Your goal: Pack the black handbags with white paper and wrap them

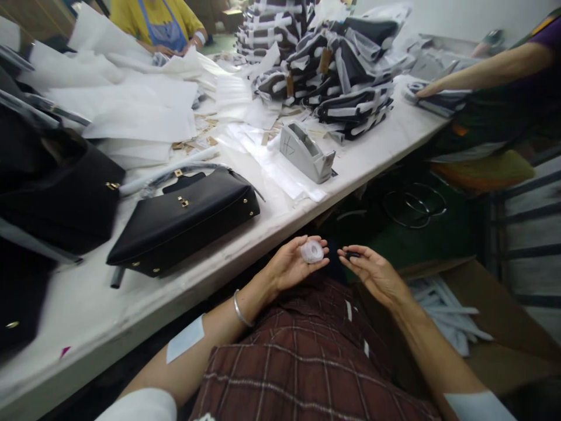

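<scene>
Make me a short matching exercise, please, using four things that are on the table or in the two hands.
Things:
1. Translucent roll
2. Small dark item
3. Dispenser
4. Handbag nearest the hands

Places, colours and states:
A. Grey, with dark marks written on its side
B. Resting in the upturned left hand
C. Black, with gold-coloured fittings
D. Held at the fingertips of the right hand

Right pairs: 1-B, 2-D, 3-A, 4-C
</scene>
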Tool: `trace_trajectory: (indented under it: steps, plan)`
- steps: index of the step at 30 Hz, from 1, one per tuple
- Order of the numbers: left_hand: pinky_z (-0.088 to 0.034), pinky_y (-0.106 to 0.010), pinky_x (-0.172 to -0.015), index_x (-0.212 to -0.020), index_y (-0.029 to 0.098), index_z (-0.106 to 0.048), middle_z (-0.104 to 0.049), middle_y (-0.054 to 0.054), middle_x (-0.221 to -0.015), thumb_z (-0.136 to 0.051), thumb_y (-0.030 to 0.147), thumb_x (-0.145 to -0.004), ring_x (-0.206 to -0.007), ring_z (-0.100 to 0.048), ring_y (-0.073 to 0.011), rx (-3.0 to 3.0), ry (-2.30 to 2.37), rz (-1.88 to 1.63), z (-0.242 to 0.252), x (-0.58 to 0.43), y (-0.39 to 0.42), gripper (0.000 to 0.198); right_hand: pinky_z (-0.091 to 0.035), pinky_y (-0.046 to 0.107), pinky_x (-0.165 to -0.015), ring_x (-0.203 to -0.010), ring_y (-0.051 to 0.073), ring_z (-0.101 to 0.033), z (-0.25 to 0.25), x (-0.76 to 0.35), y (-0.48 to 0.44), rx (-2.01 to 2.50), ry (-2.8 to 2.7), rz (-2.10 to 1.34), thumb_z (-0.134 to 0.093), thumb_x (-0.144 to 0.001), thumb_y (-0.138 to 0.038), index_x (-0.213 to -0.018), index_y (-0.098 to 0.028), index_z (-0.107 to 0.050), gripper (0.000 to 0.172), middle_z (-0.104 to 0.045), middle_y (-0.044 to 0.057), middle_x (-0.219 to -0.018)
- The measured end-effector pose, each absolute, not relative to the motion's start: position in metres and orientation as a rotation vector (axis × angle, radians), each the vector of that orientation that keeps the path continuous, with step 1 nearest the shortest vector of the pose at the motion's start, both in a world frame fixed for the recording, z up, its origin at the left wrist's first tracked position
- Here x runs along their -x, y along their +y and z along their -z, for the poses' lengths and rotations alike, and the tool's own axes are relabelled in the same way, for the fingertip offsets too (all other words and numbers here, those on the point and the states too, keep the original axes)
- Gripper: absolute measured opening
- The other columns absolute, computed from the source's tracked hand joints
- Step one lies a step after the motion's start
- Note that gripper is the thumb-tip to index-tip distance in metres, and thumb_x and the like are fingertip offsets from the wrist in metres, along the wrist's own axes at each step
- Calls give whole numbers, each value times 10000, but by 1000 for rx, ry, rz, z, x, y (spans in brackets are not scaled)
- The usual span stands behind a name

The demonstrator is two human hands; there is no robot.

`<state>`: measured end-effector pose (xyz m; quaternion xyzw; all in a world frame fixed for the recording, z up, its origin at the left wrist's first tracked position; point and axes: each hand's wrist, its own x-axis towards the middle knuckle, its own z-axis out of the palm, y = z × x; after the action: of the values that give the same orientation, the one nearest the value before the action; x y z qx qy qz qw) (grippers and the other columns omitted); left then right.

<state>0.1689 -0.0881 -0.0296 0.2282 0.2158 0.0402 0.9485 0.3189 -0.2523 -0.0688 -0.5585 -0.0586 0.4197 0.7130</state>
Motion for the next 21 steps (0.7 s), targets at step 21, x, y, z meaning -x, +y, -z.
trace_trajectory:
  steps: [21]
  plan:
    - [-516,-363,-968,-1181,97,-633,-655,-137,-1129,-503,203,-985,-1007,-660,-202,-335,478,-194,4,-86,-91,258,-562,335,-817,-916,221,-697,14,-240,-203,1587,-883,-951,-757,-793,-384,-1100,-228,-720,346,-748,61,-1038]
